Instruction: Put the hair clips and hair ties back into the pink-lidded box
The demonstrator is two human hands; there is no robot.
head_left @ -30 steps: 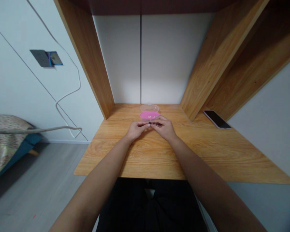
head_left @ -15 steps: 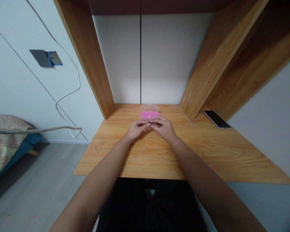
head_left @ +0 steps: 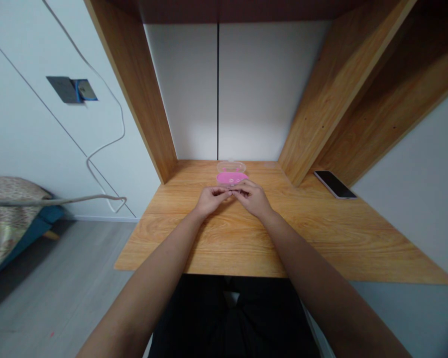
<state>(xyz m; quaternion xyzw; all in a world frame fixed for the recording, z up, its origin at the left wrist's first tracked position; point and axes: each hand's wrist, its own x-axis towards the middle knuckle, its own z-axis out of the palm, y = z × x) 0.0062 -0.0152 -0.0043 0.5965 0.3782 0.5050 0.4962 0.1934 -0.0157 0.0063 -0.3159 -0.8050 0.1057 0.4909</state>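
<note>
My left hand (head_left: 210, 199) and my right hand (head_left: 251, 197) meet fingertip to fingertip over the middle of the wooden desk (head_left: 246, 233). Both are pinched together on something tiny between them that I cannot make out. Just behind the fingertips lies a small pink case (head_left: 231, 177) with its clear lid (head_left: 230, 166) folded open toward the back wall. The case's front edge is partly hidden by my fingers.
A dark smartphone (head_left: 334, 184) lies flat at the desk's right rear, under slanted wooden shelving (head_left: 343, 84). A wooden side panel (head_left: 134, 89) borders the left. A white cable (head_left: 97, 149) hangs from a wall socket (head_left: 71, 90); a bed (head_left: 7, 214) stands at far left.
Both hands stay pinched together in front of the pink case; only slight finger shifts show.
</note>
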